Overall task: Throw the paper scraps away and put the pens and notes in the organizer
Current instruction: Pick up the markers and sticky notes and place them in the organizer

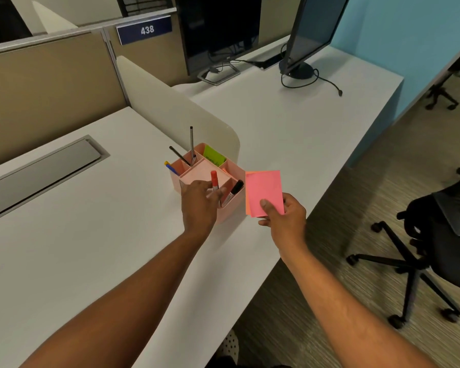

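Note:
A pink organizer [237, 197] with several compartments stands on the white desk near its front edge. It holds two thin dark pens [191, 144], a blue and yellow pen [171, 168], a black marker [234, 189] and a green note [213, 156]. My left hand [198, 205] rests over the organizer's near side, fingers around a red marker [214, 180] standing in a compartment. My right hand [283, 217] holds pink notes [264, 191] with an orange one behind, just right of the organizer.
A low rounded divider [170, 107] stands behind the organizer. Two monitors [218, 30] with cables sit at the back. A grey cable tray lid [43, 168] lies on the left. An office chair [436, 235] stands on the floor to the right.

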